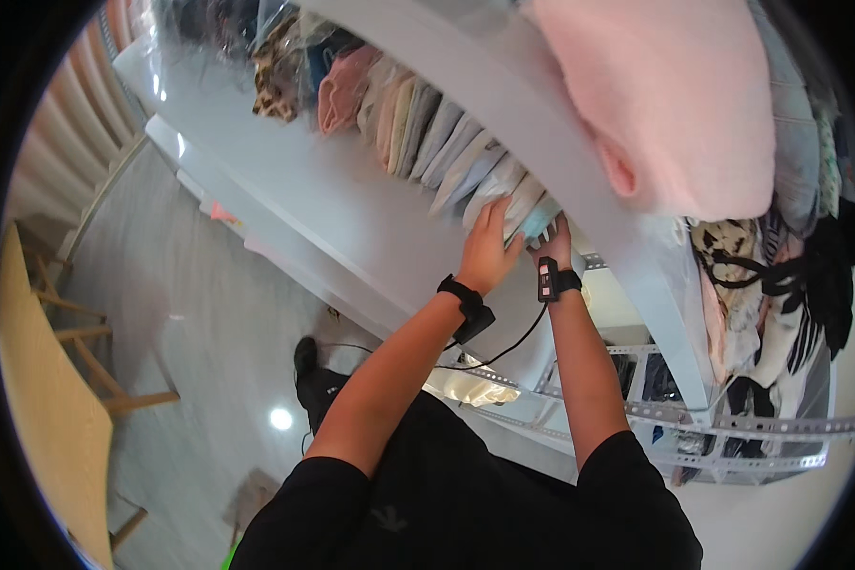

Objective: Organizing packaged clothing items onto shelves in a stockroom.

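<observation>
A row of folded garments (434, 138) stands on edge along a white shelf (323, 204), some in clear plastic. At its near right end are white folded garments (496, 185) and a pale turquoise folded piece (540, 217). My left hand (489, 249) lies against the white garments with its fingers stretched out. Just right of it, my right hand (553, 245) touches the end of the row by the turquoise piece, its fingers apart and partly hidden. Each wrist wears a black strapped device, and a cable runs between them.
Above right, an upper shelf (484, 66) holds a fluffy pink garment (670, 104) and hanging clothes with black straps (779, 285). Perforated metal rack bars (769, 429) cross at lower right. A wooden table (47, 408) stands at left on the grey floor (190, 285).
</observation>
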`<state>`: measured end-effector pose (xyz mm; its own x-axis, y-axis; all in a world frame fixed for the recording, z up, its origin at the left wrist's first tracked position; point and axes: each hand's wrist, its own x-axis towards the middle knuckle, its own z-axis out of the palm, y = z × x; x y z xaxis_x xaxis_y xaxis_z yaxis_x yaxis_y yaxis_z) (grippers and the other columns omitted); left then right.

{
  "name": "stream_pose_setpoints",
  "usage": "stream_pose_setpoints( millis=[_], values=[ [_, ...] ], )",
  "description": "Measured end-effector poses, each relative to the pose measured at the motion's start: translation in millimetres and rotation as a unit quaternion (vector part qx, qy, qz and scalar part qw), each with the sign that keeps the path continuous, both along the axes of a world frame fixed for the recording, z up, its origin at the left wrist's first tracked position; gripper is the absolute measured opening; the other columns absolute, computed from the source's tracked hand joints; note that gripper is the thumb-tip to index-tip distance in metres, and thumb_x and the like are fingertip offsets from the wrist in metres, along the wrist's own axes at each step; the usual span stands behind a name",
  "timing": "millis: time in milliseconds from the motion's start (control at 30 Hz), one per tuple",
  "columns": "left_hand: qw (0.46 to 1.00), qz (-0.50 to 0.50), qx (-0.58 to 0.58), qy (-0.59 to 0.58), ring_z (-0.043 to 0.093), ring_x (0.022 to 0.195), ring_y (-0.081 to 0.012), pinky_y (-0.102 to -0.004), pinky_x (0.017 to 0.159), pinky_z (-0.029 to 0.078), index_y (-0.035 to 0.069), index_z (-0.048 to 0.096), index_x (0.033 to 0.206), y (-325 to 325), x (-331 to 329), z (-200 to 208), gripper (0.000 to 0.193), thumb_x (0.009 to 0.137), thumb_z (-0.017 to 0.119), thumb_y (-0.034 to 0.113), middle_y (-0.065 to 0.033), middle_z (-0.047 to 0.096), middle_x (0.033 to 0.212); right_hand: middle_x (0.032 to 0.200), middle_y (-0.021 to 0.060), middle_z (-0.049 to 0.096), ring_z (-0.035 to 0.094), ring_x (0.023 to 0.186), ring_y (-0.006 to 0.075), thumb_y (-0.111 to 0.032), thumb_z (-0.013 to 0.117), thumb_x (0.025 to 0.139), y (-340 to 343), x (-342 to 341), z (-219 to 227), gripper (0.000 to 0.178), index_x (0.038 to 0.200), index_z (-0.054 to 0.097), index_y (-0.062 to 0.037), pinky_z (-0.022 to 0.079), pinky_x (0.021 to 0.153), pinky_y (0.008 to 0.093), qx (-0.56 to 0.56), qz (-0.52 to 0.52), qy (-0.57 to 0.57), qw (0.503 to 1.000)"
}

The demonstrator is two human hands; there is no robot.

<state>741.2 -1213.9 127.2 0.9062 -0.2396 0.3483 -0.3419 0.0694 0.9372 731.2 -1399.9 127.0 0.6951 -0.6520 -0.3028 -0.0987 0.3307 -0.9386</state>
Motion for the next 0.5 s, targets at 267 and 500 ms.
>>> stream_pose_setpoints(
  millis=[267, 500],
  values=[
    [0.997, 0.076, -0.019, 0.005, 0.049, 0.110, -0.0354, -0.0416, 0.091, 0.043, 0.004, 0.050, 0.116, -21, -6, -10, 0.040, 0.078, 0.063, 0.012, -0.0168, 0.052, 0.116, 0.136, 0.0049, 0.039, 0.040, 0.122, 0.0232, -0.047, 0.045, 0.090, -24, 10, -17, 0.054, 0.135, 0.039, -0.0188, 0.031, 0.103, 0.0409, 0.040, 0.102, -0.072, 0.991],
    [0.993, 0.103, -0.059, -0.022, 0.053, 0.098, -0.0359, -0.0422, 0.085, 0.044, 0.003, 0.052, 0.104, -12, 9, -34, 0.034, 0.074, 0.065, 0.006, -0.0165, 0.055, 0.102, 0.134, 0.0050, 0.042, 0.042, 0.120, 0.0226, -0.046, 0.046, 0.090, -37, 46, -43, 0.053, 0.133, 0.041, -0.0159, 0.033, 0.102, 0.0416, 0.028, 0.096, -0.109, 0.989]
  ],
)
